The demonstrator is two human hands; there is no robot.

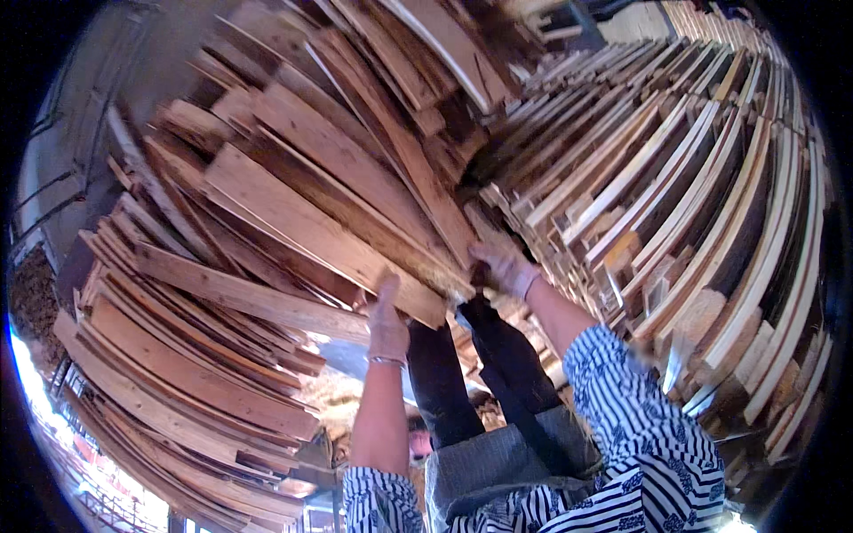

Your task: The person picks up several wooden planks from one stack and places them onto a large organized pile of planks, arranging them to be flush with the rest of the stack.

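Observation:
A wide pale wooden plank (pixel 302 235) slants from the upper left toward my legs. My left hand (pixel 388 324), in a light glove, is closed on its near end, the thumb on top and the fingers hidden beneath. My right hand (pixel 505 269), also gloved, is closed around the near end of a narrower brown board (pixel 426 191) just to the right. How far its fingers wrap under is hidden. Between these two boards lie more planks (pixel 346 160), their near ends close to both hands.
A loose pile of boards (pixel 187 355) spreads at the left. On the right stand long, tightly packed rows of boards (pixel 693 186). More planks (pixel 444 44) lie at the far side. Grey floor (pixel 115 62) shows at the upper left. My dark-trousered legs (pixel 444 382) are close behind the plank ends.

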